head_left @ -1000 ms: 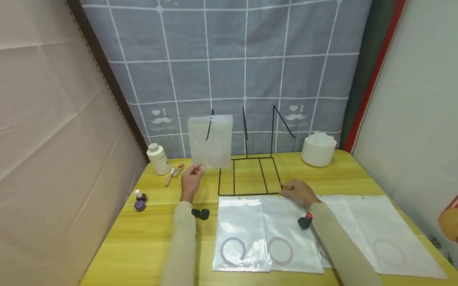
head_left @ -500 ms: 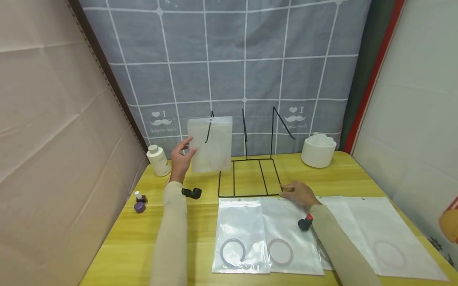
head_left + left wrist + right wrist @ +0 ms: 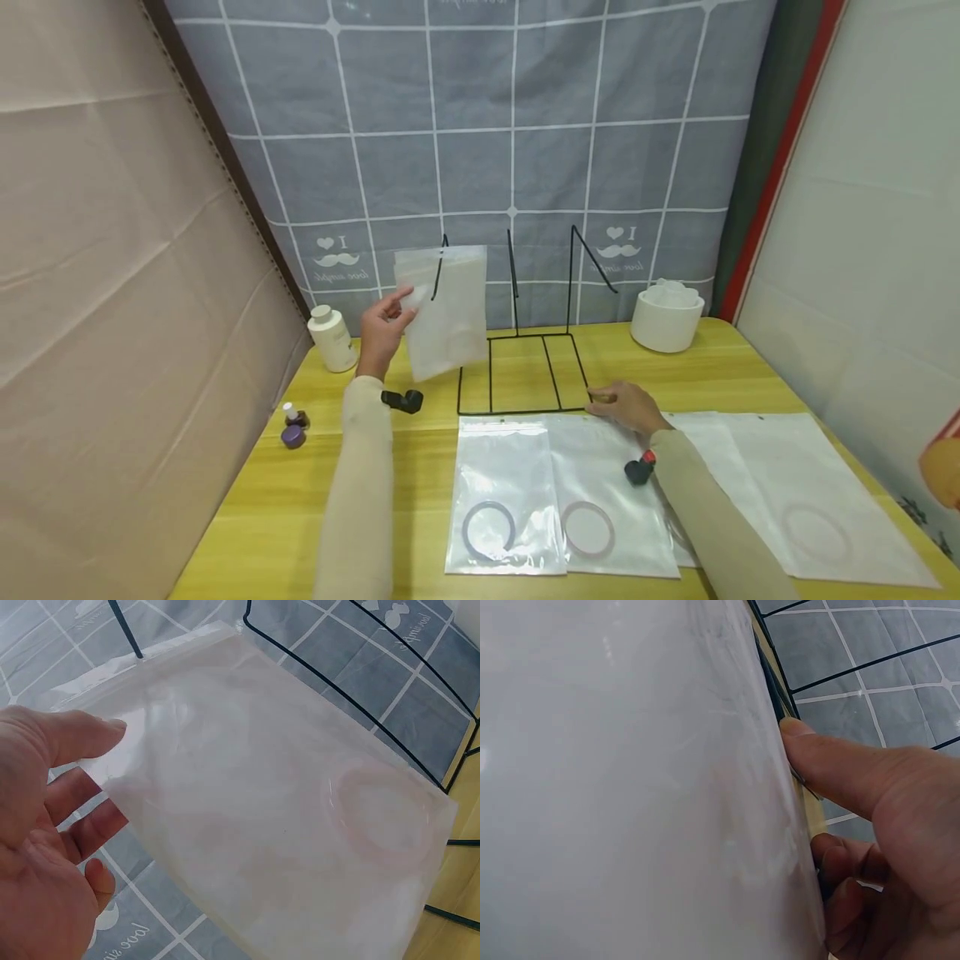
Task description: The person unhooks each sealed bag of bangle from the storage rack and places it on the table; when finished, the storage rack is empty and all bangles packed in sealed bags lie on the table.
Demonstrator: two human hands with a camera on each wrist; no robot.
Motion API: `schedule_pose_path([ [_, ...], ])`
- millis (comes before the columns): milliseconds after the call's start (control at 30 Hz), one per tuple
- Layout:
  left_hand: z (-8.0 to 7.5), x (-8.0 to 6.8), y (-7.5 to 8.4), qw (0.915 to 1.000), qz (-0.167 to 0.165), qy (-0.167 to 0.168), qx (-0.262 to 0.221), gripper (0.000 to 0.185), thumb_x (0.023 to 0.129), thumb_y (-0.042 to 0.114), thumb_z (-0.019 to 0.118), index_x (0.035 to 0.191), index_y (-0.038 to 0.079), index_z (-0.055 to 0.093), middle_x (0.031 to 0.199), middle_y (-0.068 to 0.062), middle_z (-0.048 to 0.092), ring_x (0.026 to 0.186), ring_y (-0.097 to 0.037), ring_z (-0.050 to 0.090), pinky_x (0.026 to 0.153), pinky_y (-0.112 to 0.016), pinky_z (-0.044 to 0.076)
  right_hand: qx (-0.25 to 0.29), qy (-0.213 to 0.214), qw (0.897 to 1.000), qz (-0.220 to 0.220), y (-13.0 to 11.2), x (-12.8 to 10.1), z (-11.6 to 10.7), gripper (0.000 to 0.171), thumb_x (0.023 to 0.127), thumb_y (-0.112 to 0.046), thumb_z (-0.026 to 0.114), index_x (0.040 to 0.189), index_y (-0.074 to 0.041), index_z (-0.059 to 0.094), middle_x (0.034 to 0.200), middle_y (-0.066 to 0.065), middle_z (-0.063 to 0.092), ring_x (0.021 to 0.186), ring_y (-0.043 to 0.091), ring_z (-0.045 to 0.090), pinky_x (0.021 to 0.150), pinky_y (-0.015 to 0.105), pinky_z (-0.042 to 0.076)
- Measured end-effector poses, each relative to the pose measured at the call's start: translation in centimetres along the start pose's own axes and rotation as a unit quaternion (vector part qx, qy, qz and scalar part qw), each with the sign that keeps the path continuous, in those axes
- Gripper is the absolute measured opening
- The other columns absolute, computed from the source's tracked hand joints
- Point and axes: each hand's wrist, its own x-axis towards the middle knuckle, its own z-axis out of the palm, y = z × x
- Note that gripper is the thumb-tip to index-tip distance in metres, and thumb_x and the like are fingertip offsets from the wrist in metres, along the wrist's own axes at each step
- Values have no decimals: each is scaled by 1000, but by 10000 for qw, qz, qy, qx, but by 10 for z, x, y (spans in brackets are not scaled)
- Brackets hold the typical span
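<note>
On the yellow table (image 3: 337,500), before a grey grid cloth (image 3: 525,108), my raised left hand (image 3: 382,327) pinches the frosted bag (image 3: 444,312) hanging on the wire rack (image 3: 517,367). My right hand (image 3: 626,406) rests on the rack's base, fingers curled round the wire.

- The head view looks forward and down over the yellow table (image 3: 315,500), taking in the black wire rack (image 3: 517,367).
- The left wrist view sits close to the hanging clear bag (image 3: 285,825).
- The right wrist view skims the table, very near the rack's base (image 3: 776,682).
- All three share the rack.
</note>
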Motion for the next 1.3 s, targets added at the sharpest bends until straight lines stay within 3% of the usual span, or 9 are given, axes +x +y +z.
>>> schedule_pose_path([
  [167,5,-5,2,9995,220,229,44,34,90,14,77,123,10,74,116,-14,70,89,-14,56,78,-23,45,-55,-11,10000,-45,1,2,-2,58,83,-48,80,132,-19,69,114,10,65,91,22,54,74,36,44],
  [367,6,-16,2,9986,397,320,-130,33,88,14,79,120,9,74,99,-12,71,76,-10,56,66,-19,45,4,-37,10000,56,2,6,-1,58,82,-47,81,132,-19,69,110,8,65,90,22,52,72,35,43],
  [600,-1,-35,12,9984,418,361,78,31,88,16,80,118,11,75,92,-11,70,72,-11,53,61,-19,41,-19,-59,10000,-61,5,9,-2,58,83,-48,80,132,-19,69,109,7,66,89,22,53,71,34,43],
  [800,-11,-49,22,9971,654,274,286,28,89,18,80,115,12,76,82,-3,65,64,-12,47,55,-21,37,37,-103,9999,-134,6,10,-7,60,83,-51,79,133,-19,68,121,12,66,96,23,57,81,43,48],
  [933,-19,-58,30,9956,828,176,398,27,89,16,79,114,9,76,80,-5,64,61,-11,45,53,-20,35,11,-89,9998,-159,6,10,-9,61,83,-53,78,133,-20,68,123,13,66,99,24,59,84,46,49],
  [1133,-30,-75,45,9960,716,120,518,25,88,1,76,112,-1,74,74,-14,56,60,-10,40,52,-18,32,-17,-64,9998,-206,8,12,-7,61,82,-54,79,132,-21,69,123,13,67,101,25,60,85,47,49],
  [1300,-37,-89,57,9962,694,170,491,23,88,2,77,111,1,75,71,-8,53,59,-10,39,52,-18,32,-57,-102,9996,-270,9,12,-6,60,83,-52,78,133,-20,69,125,13,67,100,23,60,85,47,50],
])
